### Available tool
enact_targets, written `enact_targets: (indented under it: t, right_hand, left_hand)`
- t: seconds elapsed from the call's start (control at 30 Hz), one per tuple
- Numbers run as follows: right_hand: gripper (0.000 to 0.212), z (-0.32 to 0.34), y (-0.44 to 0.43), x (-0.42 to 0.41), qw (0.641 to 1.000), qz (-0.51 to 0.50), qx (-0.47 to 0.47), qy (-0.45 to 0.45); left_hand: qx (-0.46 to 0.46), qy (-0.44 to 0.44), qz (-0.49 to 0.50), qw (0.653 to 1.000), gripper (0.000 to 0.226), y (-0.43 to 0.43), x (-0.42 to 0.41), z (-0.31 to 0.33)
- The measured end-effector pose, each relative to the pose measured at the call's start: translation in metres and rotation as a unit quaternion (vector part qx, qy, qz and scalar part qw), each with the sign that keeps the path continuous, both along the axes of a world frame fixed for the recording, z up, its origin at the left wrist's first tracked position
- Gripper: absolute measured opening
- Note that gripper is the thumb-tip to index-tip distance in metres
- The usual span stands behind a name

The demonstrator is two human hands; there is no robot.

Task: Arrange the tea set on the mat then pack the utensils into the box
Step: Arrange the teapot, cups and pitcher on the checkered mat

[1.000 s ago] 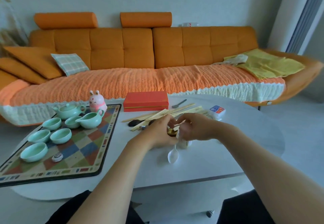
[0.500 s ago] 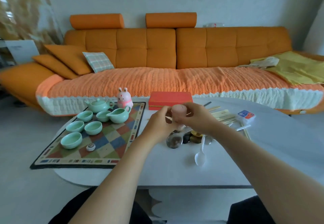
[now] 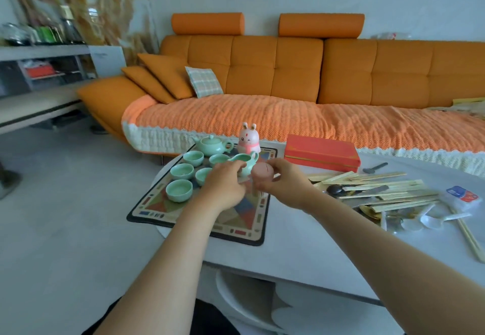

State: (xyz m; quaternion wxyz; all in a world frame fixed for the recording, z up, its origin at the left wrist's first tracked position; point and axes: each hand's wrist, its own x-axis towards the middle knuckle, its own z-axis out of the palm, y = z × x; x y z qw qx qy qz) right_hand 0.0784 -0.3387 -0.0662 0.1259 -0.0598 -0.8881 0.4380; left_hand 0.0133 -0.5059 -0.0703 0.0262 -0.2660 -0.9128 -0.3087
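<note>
Right hand [image 3: 282, 181] grip clamped on pink jar [image 3: 262, 171] above mat [image 3: 157, 211]; left hand [image 3: 225, 181] grip loosely curled, empty; set jar upright clear of pitcher [image 3: 244, 162].

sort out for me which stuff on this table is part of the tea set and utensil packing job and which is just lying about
Part of the job:
- mat
- green teapot
- pitcher
- green cups
- chopsticks
- plastic spoons
- red box, lid on
- small pink piece in the right hand

Lying about:
- bunny figurine
- small packet
- sofa cushions
</note>
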Motion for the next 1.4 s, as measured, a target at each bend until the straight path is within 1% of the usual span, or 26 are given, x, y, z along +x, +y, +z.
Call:
enact_targets:
  t: [0.07, 0.13, 0.27, 0.3, 0.37, 0.43, 0.5, 0.57, 0.67, 0.73, 0.8, 0.9, 0.93, 1.03, 1.13, 1.2, 1.4]
  right_hand:
    - [0.044, -0.005, -0.014, -0.012, 1.0, 0.009, 0.003, -0.006]
    - [0.042, -0.011, -0.026, -0.023, 1.0, 0.02, 0.017, -0.011]
    - [0.045, -0.02, -0.039, -0.039, 1.0, -0.001, 0.029, -0.008]
    - [0.045, -0.023, -0.04, -0.043, 0.999, 0.001, 0.044, -0.014]
    - [0.04, -0.027, -0.041, -0.048, 0.997, 0.004, 0.071, -0.031]
    - [0.037, -0.031, -0.042, -0.053, 0.997, -0.003, 0.07, -0.04]
    - [0.043, -0.032, -0.045, -0.058, 0.998, -0.006, 0.055, -0.033]
    - [0.047, -0.031, -0.05, -0.063, 0.999, -0.011, 0.045, -0.029]
    - [0.034, -0.03, -0.057, -0.067, 0.997, -0.021, 0.065, -0.033]
    - [0.031, -0.028, -0.057, -0.066, 0.996, -0.013, 0.079, -0.043]
    - [0.038, -0.027, -0.051, -0.064, 0.995, -0.001, 0.082, -0.06]
    - [0.055, -0.02, -0.033, -0.052, 0.995, 0.0, 0.071, -0.075]
    - [0.057, -0.018, -0.024, -0.046, 0.995, -0.005, 0.065, -0.075]
    - [0.045, -0.007, 0.01, -0.024, 0.995, -0.026, 0.072, -0.056]
    - [0.034, 0.004, 0.052, 0.005, 0.994, -0.063, 0.077, -0.042]
    - [0.03, 0.01, 0.083, 0.025, 0.991, -0.085, 0.091, -0.038]
    - [0.024, 0.018, 0.181, 0.086, 0.979, -0.165, 0.116, -0.038]
  left_hand:
    - [-0.089, 0.066, 0.053, 0.992, 0.048, -0.02, -0.012, -0.003]
    - [-0.148, 0.094, 0.086, 0.981, 0.05, -0.035, -0.022, -0.007]
    - [-0.179, 0.102, 0.104, 0.973, 0.065, -0.048, -0.041, -0.018]
    - [-0.186, 0.108, 0.103, 0.971, 0.068, -0.049, -0.045, -0.021]
    - [-0.193, 0.122, 0.104, 0.968, 0.066, -0.049, -0.052, -0.024]
    - [-0.188, 0.141, 0.112, 0.965, 0.053, -0.048, -0.057, -0.026]
    - [-0.183, 0.157, 0.122, 0.963, 0.044, -0.048, -0.061, -0.026]
    - [-0.18, 0.155, 0.123, 0.964, 0.044, -0.049, -0.063, -0.027]
    - [-0.169, 0.125, 0.12, 0.97, 0.053, -0.053, -0.064, -0.024]
    - [-0.151, 0.108, 0.109, 0.977, 0.054, -0.055, -0.063, -0.017]
    - [-0.109, 0.103, 0.099, 0.984, 0.05, -0.053, -0.057, -0.007]
    - [-0.027, 0.127, 0.081, 0.988, 0.039, -0.039, -0.043, 0.007]
    - [0.002, 0.133, 0.07, 0.989, 0.035, -0.031, -0.037, 0.012]
    - [0.073, 0.129, 0.029, 0.988, 0.024, 0.003, -0.013, 0.023]
    - [0.108, 0.067, -0.012, 0.992, 0.02, 0.049, 0.013, 0.027]
    - [0.113, 0.029, -0.047, 0.992, 0.019, 0.085, 0.029, 0.027]
    - [0.061, 0.011, -0.149, 0.987, 0.018, 0.203, 0.073, 0.025]
